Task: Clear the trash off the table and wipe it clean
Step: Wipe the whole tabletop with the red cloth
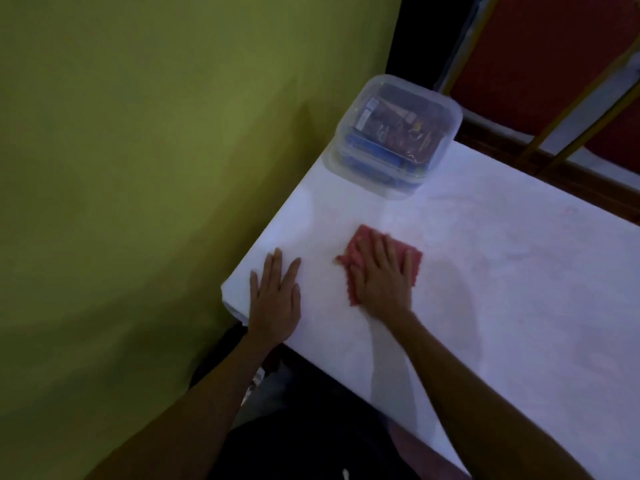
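A pink-red cloth (405, 252) lies flat on the white table (502, 289), near its left end. My right hand (381, 275) presses down on the cloth with fingers spread, covering most of it. My left hand (275, 292) rests flat on the table's near left corner, palm down, fingers apart, holding nothing. No loose trash shows on the tabletop.
A clear plastic lidded box (394, 133) with blue and red items inside stands at the table's far left corner. A green wall (138, 168) runs along the table's left side. A red chair with a yellow frame (554, 81) stands beyond the far edge.
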Demonstrator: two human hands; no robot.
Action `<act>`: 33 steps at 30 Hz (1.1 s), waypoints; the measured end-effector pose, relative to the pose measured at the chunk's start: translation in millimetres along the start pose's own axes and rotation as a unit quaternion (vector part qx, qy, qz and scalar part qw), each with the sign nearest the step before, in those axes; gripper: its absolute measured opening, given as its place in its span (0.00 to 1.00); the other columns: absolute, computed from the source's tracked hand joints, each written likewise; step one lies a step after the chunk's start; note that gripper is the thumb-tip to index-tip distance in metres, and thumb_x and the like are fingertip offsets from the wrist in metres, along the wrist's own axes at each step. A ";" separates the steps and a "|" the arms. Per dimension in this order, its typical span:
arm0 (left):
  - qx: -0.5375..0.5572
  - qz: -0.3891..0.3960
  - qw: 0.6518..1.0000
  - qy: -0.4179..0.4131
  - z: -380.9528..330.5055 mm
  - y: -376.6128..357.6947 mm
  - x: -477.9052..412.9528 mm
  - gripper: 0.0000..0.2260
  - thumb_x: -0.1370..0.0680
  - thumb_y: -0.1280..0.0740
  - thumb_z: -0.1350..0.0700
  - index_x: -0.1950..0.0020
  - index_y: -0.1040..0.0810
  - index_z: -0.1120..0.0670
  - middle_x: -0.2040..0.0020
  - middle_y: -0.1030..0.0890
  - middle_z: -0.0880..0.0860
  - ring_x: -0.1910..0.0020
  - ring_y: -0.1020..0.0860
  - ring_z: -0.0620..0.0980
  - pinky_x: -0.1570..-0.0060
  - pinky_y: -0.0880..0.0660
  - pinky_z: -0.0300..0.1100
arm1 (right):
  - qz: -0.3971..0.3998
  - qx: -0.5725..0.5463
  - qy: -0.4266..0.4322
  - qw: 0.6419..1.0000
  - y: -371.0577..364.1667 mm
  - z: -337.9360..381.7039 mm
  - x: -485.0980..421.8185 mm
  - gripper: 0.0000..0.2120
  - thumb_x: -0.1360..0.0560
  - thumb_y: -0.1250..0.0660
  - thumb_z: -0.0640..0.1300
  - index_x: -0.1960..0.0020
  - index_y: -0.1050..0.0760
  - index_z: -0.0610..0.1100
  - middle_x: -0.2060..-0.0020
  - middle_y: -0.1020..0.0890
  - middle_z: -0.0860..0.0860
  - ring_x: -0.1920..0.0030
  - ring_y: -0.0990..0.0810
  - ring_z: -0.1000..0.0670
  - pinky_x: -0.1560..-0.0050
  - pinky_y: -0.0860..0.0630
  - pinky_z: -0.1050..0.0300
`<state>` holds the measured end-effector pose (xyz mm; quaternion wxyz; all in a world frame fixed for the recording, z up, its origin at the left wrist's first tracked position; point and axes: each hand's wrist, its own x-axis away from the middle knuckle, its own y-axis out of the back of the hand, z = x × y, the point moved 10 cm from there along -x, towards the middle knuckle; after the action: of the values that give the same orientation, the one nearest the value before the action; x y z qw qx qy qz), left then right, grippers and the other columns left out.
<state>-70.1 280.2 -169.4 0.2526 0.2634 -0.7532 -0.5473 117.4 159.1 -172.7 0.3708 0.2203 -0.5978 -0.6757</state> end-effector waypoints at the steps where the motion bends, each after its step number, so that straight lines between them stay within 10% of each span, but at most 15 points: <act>1: -0.009 -0.005 1.000 -0.011 2.2 -0.5 -0.3 0.23 0.17 0.51 0.49 0.21 0.42 0.46 0.19 0.47 0.54 0.20 0.50 0.52 0.24 0.51 0.58 | -0.006 -0.004 -0.044 0.999 7.0 -21.1 -18.0 0.28 0.17 0.56 0.60 0.19 0.46 0.52 0.19 0.47 0.48 0.19 0.52 0.43 0.24 0.52 0.31; 6: -0.026 -0.040 0.999 -0.027 4.5 0.0 1.6 0.23 0.16 0.49 0.48 0.20 0.41 0.47 0.19 0.46 0.54 0.20 0.49 0.52 0.24 0.47 0.60 | -0.022 -0.069 -0.166 0.984 20.3 -26.1 -48.2 0.28 0.16 0.58 0.57 0.18 0.49 0.48 0.19 0.48 0.47 0.19 0.55 0.41 0.23 0.56 0.33; 12: -0.032 -0.065 0.997 -0.022 -0.3 2.7 4.1 0.25 0.18 0.43 0.47 0.21 0.40 0.48 0.19 0.45 0.56 0.20 0.47 0.53 0.25 0.47 0.61 | 0.015 -0.078 0.068 0.995 -12.6 118.1 58.4 0.29 0.17 0.55 0.60 0.21 0.38 0.48 0.21 0.40 0.49 0.20 0.48 0.43 0.22 0.55 0.36; 15: -0.007 -0.083 0.996 -0.016 -2.1 9.2 5.2 0.23 0.18 0.44 0.50 0.22 0.38 0.48 0.20 0.43 0.55 0.20 0.46 0.52 0.25 0.47 0.60 | -0.007 -0.048 0.111 0.993 -4.8 87.0 61.2 0.31 0.24 0.34 0.51 0.23 0.36 0.47 0.23 0.35 0.46 0.21 0.42 0.40 0.23 0.57 0.38; 21: 0.017 -0.083 0.996 -0.016 -1.0 10.5 5.0 0.22 0.17 0.46 0.51 0.22 0.37 0.47 0.20 0.42 0.54 0.20 0.46 0.51 0.24 0.47 0.59 | -0.055 -0.051 -0.181 0.981 33.5 -121.1 -11.0 0.28 0.21 0.48 0.54 0.21 0.40 0.51 0.22 0.38 0.47 0.21 0.43 0.42 0.25 0.52 0.29; 25: 0.021 -0.058 0.998 0.026 -3.7 2.7 2.3 0.23 0.18 0.49 0.51 0.22 0.38 0.47 0.20 0.43 0.55 0.20 0.47 0.53 0.24 0.49 0.61 | -0.072 -0.099 -0.275 0.954 36.6 -121.5 -6.5 0.26 0.18 0.45 0.54 0.22 0.37 0.51 0.20 0.41 0.47 0.20 0.49 0.43 0.25 0.56 0.31; 29: 0.020 -0.031 0.999 0.022 -28.6 -8.9 -11.7 0.25 0.19 0.50 0.50 0.20 0.42 0.49 0.19 0.46 0.57 0.20 0.49 0.56 0.24 0.52 0.64 | -0.079 -0.089 -0.177 0.977 15.0 -30.2 29.5 0.24 0.20 0.47 0.54 0.27 0.27 0.53 0.23 0.35 0.48 0.20 0.44 0.44 0.23 0.53 0.36; 33: 0.020 0.009 0.998 -0.052 -78.0 -21.3 -28.2 0.28 0.20 0.51 0.50 0.20 0.45 0.53 0.19 0.47 0.59 0.20 0.49 0.57 0.25 0.50 0.64 | -0.055 -0.068 -0.050 0.995 8.2 1.8 86.7 0.24 0.17 0.52 0.55 0.22 0.38 0.52 0.21 0.41 0.51 0.19 0.50 0.47 0.22 0.55 0.38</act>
<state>5.3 239.7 -171.0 0.2132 0.2327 -0.7782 -0.5429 63.5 93.9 -151.7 0.3169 0.1933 -0.5549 -0.7445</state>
